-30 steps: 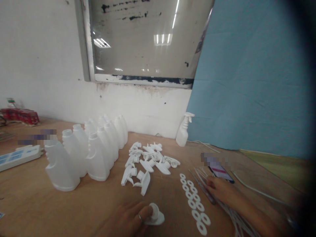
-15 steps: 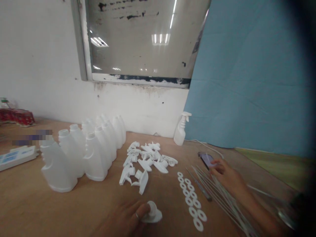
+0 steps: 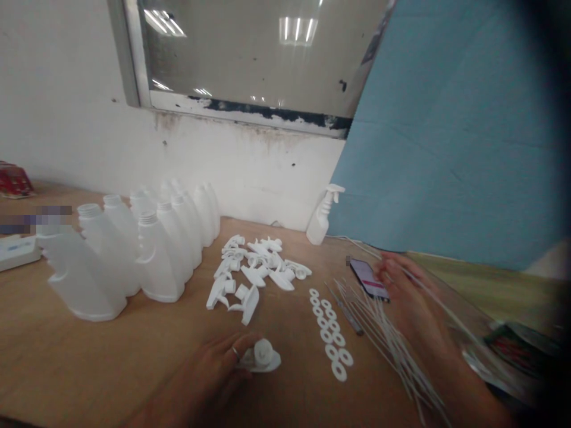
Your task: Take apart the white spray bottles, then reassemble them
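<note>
My left hand (image 3: pixel 223 362) is closed on a white trigger spray head (image 3: pixel 263 355), its round collar facing up, just above the near part of the table. Over on the right, my right hand (image 3: pixel 404 291) is raised with its fingers pinched on a thin white tube (image 3: pixel 428 291), which slants back over the hand. Below that hand lies a loose bundle of similar tubes (image 3: pixel 392 351). A phone (image 3: pixel 368 279) with a lit screen rests beside its fingertips. White ring washers (image 3: pixel 332 353) lie in two rows between my hands. A pile of spray heads (image 3: pixel 254 261) sits farther back.
Several white bottles (image 3: pixel 160 261) without tops stand at the left. One bottle with a spray head (image 3: pixel 319 220) stands by the wall. A slim grey tool (image 3: pixel 350 315) lies beside the washers. A white box (image 3: pixel 18 252) and a red package (image 3: pixel 15 180) are far left.
My right hand has lifted from the tube bundle and phone, with a thin tube in its fingers. The left hand still grips the spray head, turned slightly. The camera view has shifted.
</note>
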A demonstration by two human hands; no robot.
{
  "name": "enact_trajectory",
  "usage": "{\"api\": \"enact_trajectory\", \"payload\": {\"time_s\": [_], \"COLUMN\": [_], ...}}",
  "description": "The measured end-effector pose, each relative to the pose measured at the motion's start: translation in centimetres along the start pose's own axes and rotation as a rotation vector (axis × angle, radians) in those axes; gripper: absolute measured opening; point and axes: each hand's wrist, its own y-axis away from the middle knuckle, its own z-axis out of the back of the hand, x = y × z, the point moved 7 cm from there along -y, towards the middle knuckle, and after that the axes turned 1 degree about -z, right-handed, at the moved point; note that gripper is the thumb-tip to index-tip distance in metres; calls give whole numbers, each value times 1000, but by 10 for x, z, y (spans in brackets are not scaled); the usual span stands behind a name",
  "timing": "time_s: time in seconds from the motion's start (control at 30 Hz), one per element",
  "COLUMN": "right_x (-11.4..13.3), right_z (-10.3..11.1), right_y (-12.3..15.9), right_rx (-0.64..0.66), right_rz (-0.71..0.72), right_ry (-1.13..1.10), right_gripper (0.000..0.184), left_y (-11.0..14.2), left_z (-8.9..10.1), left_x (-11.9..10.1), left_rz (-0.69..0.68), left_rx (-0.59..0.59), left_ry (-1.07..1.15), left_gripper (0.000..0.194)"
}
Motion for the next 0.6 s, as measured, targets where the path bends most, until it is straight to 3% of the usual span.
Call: {"api": "enact_trajectory", "payload": {"time_s": [0.07,0.17,0.23,0.3,0.43,0.6], "right_x": [-1,12,27,39,49,49], "right_z": [-30,-90,-124,-144,-166,-178], "right_y": [18,61,91,112,127,133], "right_rx": [127,504,775,924,1028,1077], "right_rz": [-102,-242,-272,-257,-131,-49], "right_ry": [-62,-46,-68,-60,25,30], "right_gripper": [33,35,40,44,43,41], "left_y": [-1,-3,-5,-7,-10,-8], "left_z": [1,1,1,1,2,5], "left_x": [-1,-2,-3,-3,-4,-6], "left_rz": [20,62,92,104,92,78], "left_rx": [-2,22,49,62,68,58], "left_ry": [12,11,0,-7,-11,22], "left_gripper": [58,52,46,44,45,48]}}
